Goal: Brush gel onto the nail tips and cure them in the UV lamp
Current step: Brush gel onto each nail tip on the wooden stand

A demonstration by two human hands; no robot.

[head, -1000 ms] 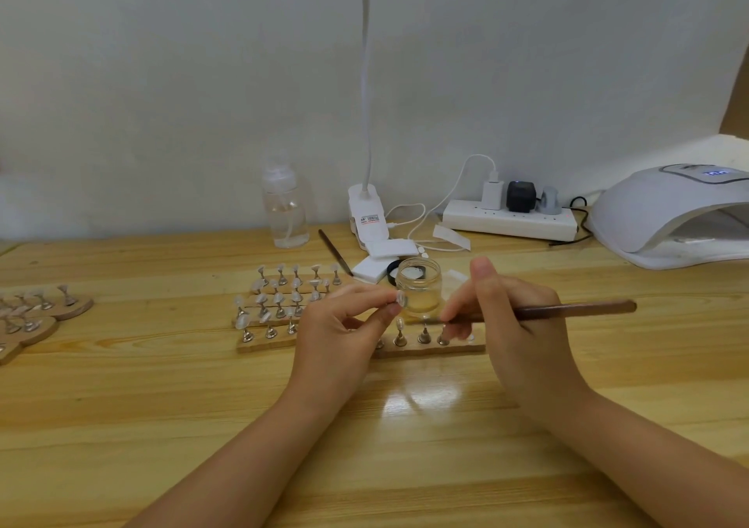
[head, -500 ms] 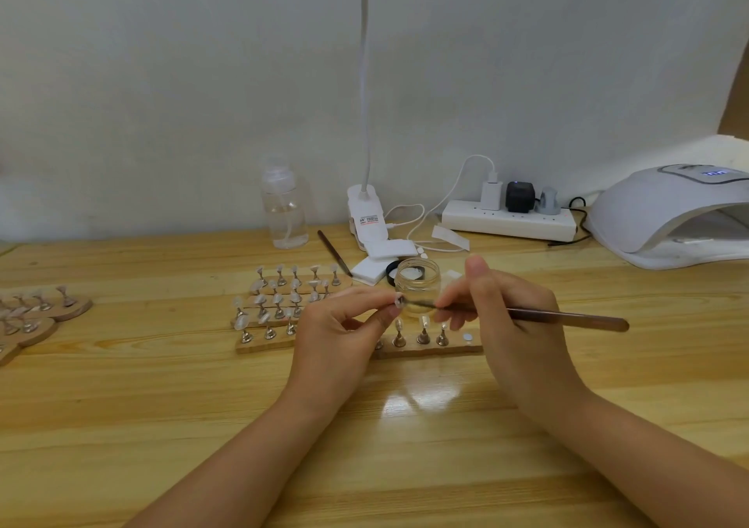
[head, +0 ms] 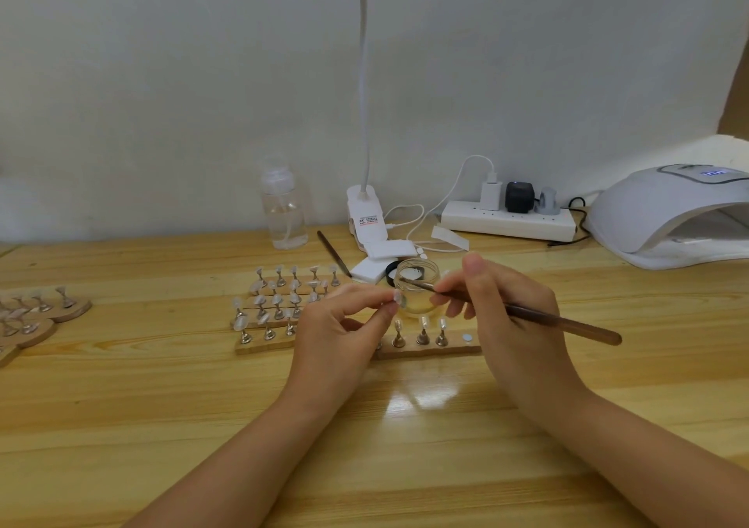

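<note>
My left hand (head: pixel 340 325) pinches a nail tip (head: pixel 397 297) at frame centre. My right hand (head: pixel 506 312) grips the brush (head: pixel 527 313), bristles pointing left toward the tip, over the gel jar (head: pixel 417 290)

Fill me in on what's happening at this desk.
A person is doing gel nail work at a wooden table. The left hand pinches a small clear nail tip, while the right hand holds a thin brown brush with its bristle end at the rim of a small glass jar. The white UV lamp waits at far right.
</note>
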